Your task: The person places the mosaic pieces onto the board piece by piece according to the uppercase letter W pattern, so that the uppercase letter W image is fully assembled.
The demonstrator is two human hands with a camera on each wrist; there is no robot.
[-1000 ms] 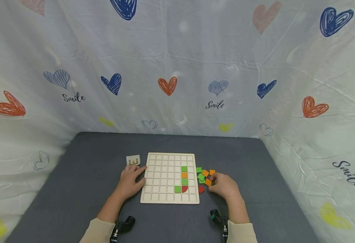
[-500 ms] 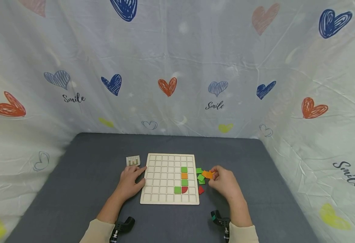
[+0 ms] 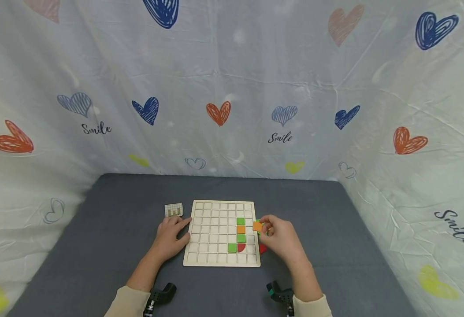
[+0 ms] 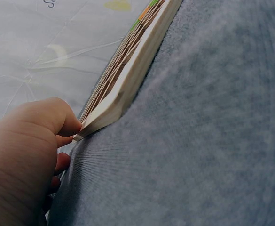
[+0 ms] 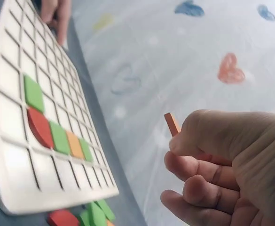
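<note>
A white grid board point(image 3: 212, 233) lies on the table, holding several green pieces, an orange piece point(image 3: 241, 229) and a red rounded piece point(image 5: 41, 128). My left hand point(image 3: 169, 237) rests at the board's left edge, its thumb and index finger touching the rim in the left wrist view. Between thumb and finger, my right hand point(image 3: 281, 235) pinches an orange tile point(image 3: 257, 226), raised at the board's right edge. Under and beside that hand lie loose green tiles point(image 5: 97, 215) and a red tile point(image 3: 262, 248), partly hidden.
A small patterned card point(image 3: 174, 209) lies beyond the left hand, at the board's upper left. A white curtain point(image 3: 247, 88) printed with hearts rises behind the dark table point(image 3: 136, 193) and along its sides.
My right hand has taken an orange tile from the loose pieces and moved left with it to the board's right edge. The left hand has stayed in place.
</note>
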